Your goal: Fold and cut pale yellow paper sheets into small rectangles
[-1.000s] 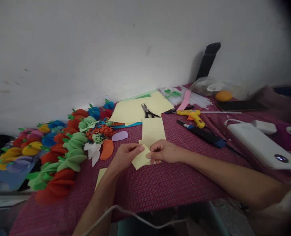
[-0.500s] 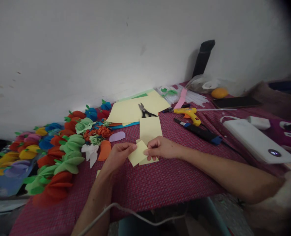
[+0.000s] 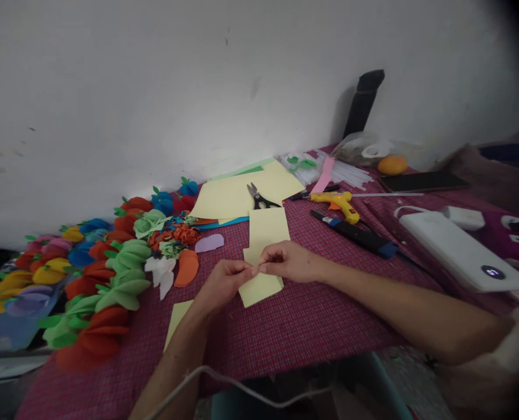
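Observation:
My left hand (image 3: 226, 284) and my right hand (image 3: 291, 262) meet at the fingertips, thumbs and forefingers pinched together on a small pale yellow paper piece (image 3: 259, 291). Its upper edge is hidden by the fingers, and I cannot tell it fully from the paper under it. Just beyond my hands a longer pale yellow strip of paper (image 3: 268, 224) lies flat. Another pale yellow piece (image 3: 178, 318) lies partly under my left forearm. Behind the strip, black-handled scissors (image 3: 261, 199) rest on a large pale yellow sheet (image 3: 219, 195).
Felt-like coloured pumpkin shapes (image 3: 123, 262) crowd the left side. To the right lie a yellow glue gun (image 3: 338, 204), a black and blue tool (image 3: 355, 233), a white power bank (image 3: 460, 251) and a dark phone (image 3: 423, 181). A white cable (image 3: 241, 389) crosses in front.
My hands have come together, the left moving right until the fingertips meet. The small yellow square held between them has turned and is now less visible. More of the paper by my left forearm shows.

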The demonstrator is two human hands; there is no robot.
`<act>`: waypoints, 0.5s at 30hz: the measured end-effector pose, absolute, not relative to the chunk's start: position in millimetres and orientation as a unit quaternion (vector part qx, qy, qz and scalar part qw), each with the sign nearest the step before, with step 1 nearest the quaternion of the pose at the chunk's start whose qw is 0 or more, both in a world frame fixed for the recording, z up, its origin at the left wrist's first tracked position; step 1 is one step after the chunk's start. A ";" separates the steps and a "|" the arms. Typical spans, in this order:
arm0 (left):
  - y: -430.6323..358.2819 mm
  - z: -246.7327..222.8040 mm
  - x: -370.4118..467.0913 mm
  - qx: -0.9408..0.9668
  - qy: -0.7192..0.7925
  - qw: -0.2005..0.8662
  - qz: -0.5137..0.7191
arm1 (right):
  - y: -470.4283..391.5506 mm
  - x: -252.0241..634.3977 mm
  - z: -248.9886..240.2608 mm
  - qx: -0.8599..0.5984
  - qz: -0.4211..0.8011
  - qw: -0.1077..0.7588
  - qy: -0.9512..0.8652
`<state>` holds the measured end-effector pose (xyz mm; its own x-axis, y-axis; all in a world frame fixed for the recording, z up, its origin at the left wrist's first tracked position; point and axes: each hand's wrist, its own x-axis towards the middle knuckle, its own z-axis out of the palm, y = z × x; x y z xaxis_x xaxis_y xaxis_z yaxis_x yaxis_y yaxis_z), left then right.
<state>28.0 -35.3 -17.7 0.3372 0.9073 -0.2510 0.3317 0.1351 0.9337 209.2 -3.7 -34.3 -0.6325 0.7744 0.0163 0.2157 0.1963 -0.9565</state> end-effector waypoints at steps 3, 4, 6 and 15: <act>-34.7 -18.4 27.4 0.604 0.515 0.553 0.252 | -3.2 210.1 -34.4 -0.340 0.549 0.264 -0.717; -34.3 -18.7 26.4 0.606 0.519 0.548 0.253 | -2.4 210.8 -33.4 -0.341 0.558 0.264 -0.709; -33.3 -18.8 23.3 0.608 0.529 0.529 0.265 | 0.0 212.9 -30.7 -0.346 0.579 0.268 -0.687; -29.8 -3.3 7.6 0.587 0.567 0.441 0.374 | 11.5 225.6 -16.3 -0.376 0.625 0.328 -0.600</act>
